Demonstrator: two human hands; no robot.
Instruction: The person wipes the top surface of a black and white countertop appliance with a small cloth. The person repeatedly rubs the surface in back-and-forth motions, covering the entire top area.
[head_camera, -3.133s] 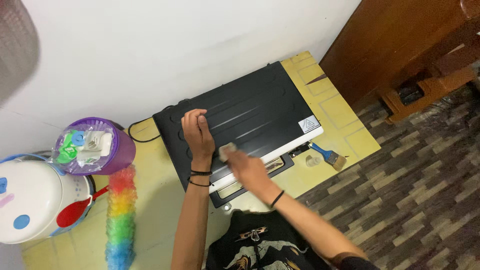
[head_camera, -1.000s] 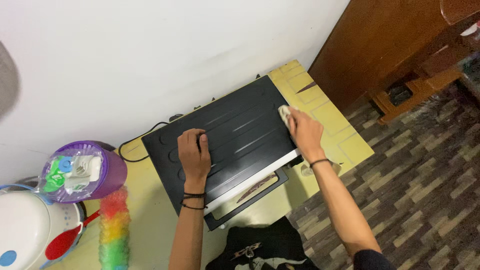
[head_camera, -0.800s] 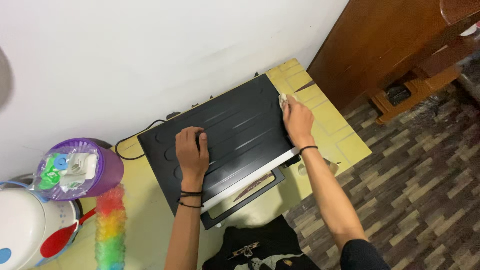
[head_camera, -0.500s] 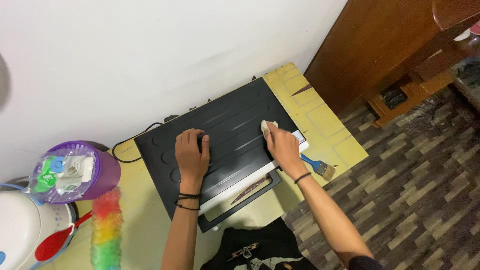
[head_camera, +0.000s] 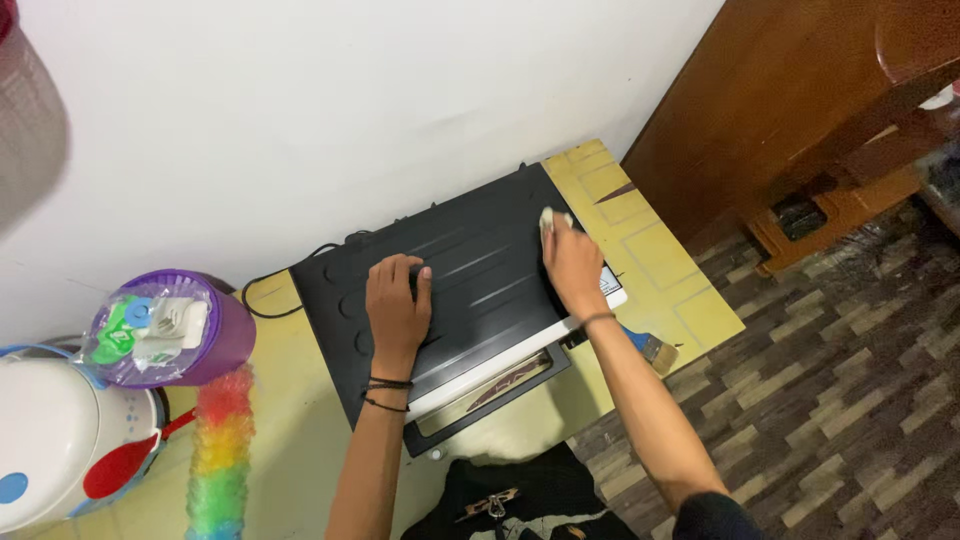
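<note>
A black, ribbed oven-like appliance with a white front strip sits on a yellow table against the white wall. My left hand lies flat on the appliance's top, left of its middle. Near the top's right far corner, my right hand presses a small white cloth against the black surface. Both wrists wear dark bands.
A blue-handled brush lies on the table by the appliance's right front corner. At the left stand a purple container, a rainbow duster and a white rounded appliance. A dark wooden door and patterned floor are to the right.
My right hand with the cloth slid back along the appliance's top, from the front right area toward the right far corner. The left hand stayed in place.
</note>
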